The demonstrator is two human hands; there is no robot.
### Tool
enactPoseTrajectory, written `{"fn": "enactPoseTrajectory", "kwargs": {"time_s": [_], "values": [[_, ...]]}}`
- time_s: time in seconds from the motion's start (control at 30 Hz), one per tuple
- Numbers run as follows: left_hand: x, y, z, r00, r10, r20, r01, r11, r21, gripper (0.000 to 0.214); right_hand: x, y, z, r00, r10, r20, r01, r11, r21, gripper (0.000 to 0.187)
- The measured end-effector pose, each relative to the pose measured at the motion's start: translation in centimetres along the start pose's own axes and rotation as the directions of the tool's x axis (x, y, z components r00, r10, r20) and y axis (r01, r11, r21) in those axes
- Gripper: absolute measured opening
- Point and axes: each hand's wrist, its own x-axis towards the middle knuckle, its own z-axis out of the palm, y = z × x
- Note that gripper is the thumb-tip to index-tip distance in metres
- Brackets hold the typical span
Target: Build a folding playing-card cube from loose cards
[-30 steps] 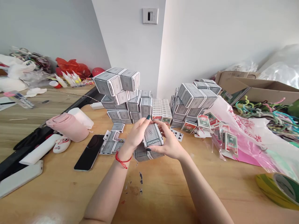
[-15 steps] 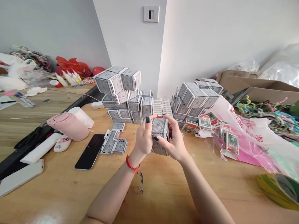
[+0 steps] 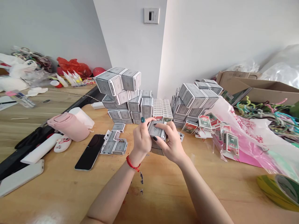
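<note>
Both my hands grip one grey-patterned block made of playing cards (image 3: 156, 130), held just above the wooden table (image 3: 163, 189). My left hand (image 3: 141, 138) wraps its left side, with a red string at the wrist. On the block's right side my right hand (image 3: 171, 141) is closed, its thumb pressing the front. Behind them stands a tall stack of similar card blocks (image 3: 123, 93), and a second heap of card blocks (image 3: 193, 101) lies to the right. Loose folded cards (image 3: 114, 143) lie left of my hands.
A black phone (image 3: 88, 152) lies flat at the left, beside a pink roll (image 3: 68, 126) and white cylinders. Pink plastic bag with card packs (image 3: 231, 137) spreads to the right. Behind it sits a cardboard box (image 3: 257, 87). A green tape roll (image 3: 280, 189) is near the right edge.
The card block was lifted from low on the table and turned in my hands. Both hands now close tighter around it, slightly nearer the stack.
</note>
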Motion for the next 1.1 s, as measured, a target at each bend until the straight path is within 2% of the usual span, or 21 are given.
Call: {"fn": "enactPoseTrajectory", "kwargs": {"time_s": [0.1, 0.2, 0.23, 0.3, 0.37, 0.47, 0.6, 0.73, 0.83, 0.93, 1.03, 1.1], "values": [[0.2, 0.8, -0.5, 0.991, -0.001, 0.137, 0.008, 0.999, -0.047, 0.052, 0.2, 0.3, -0.4, 0.999, 0.038, -0.01, -0.037, 0.999, 0.032, 0.032], [0.5, 1.6, -1.4, 0.955, -0.042, 0.292, 0.067, 0.995, -0.076, 0.054, 0.4, 0.8, -1.1, 0.996, 0.083, -0.04, -0.078, 0.989, 0.123, 0.032], [0.6, 1.8, -1.8, 0.933, -0.061, 0.355, 0.083, 0.995, -0.046, 0.055, 0.5, 0.9, -1.2, 0.994, 0.103, -0.043, -0.094, 0.982, 0.162, 0.032], [0.8, 1.9, -2.4, 0.858, -0.093, 0.506, 0.101, 0.995, 0.011, 0.068, 0.6, 1.2, -1.6, 0.99, 0.143, -0.015, -0.135, 0.96, 0.245, 0.032], [0.9, 1.7, -2.8, 0.812, -0.1, 0.575, 0.087, 0.995, 0.05, 0.076, 0.7, 1.3, -2.0, 0.985, 0.169, 0.04, -0.173, 0.934, 0.314, 0.033], [1.1, 1.4, -2.9, 0.8, -0.101, 0.592, 0.063, 0.994, 0.084, 0.071, 0.8, 1.6, -2.4, 0.98, 0.167, 0.107, -0.195, 0.91, 0.366, 0.037], [1.2, 1.6, -2.7, 0.791, -0.082, 0.606, 0.065, 0.997, 0.049, 0.058, 0.8, 1.9, -2.6, 0.983, 0.148, 0.112, -0.18, 0.913, 0.366, 0.037], [1.0, 1.7, -2.3, 0.822, -0.111, 0.559, 0.095, 0.994, 0.058, 0.053, 0.8, 2.1, -2.5, 0.981, 0.178, 0.078, -0.193, 0.931, 0.309, 0.033], [1.0, 1.1, -1.9, 0.838, -0.143, 0.526, 0.153, 0.988, 0.025, 0.055, 0.8, 2.3, -2.5, 0.98, 0.187, 0.064, -0.198, 0.928, 0.317, 0.038], [1.4, 0.3, -1.7, 0.86, -0.147, 0.488, 0.198, 0.979, -0.055, 0.053, 0.8, 2.6, -2.6, 0.975, 0.181, 0.131, -0.218, 0.896, 0.388, 0.05], [1.9, -0.2, -1.9, 0.888, -0.151, 0.435, 0.229, 0.964, -0.133, 0.049, 0.7, 2.8, -2.6, 0.939, 0.237, 0.249, -0.329, 0.826, 0.458, 0.061], [2.2, -0.2, -2.3, 0.866, -0.162, 0.473, 0.261, 0.953, -0.151, 0.049, 0.7, 2.9, -2.6, 0.91, 0.29, 0.295, -0.404, 0.778, 0.481, 0.063]]}}
